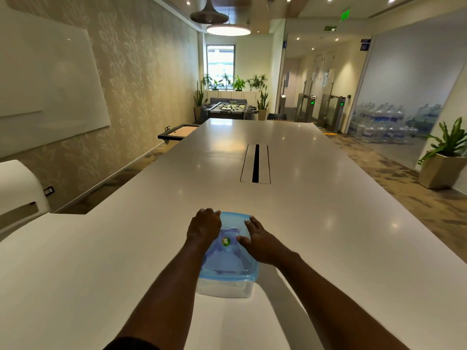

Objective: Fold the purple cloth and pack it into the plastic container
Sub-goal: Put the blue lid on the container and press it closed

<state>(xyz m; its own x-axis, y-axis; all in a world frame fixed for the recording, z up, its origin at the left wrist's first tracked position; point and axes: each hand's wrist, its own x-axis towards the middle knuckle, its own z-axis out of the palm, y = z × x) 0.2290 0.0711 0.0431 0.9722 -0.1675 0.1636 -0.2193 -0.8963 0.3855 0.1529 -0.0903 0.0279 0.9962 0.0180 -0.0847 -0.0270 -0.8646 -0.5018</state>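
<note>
A clear plastic container [223, 287] stands on the white table [328, 236] near its front edge, with a translucent blue lid [227, 261] on top that carries a small green sticker. Through the lid the purple cloth [228, 232] shows dimly inside. My left hand [203, 227] curls over the lid's far left corner and rim. My right hand [260, 239] lies flat on the lid's right side, fingers spread and pressing down.
A cable slot with flaps [255, 163] sits in the middle of the long table. A white chair back [17, 190] stands at the left edge. A potted plant [444, 157] stands on the floor at right.
</note>
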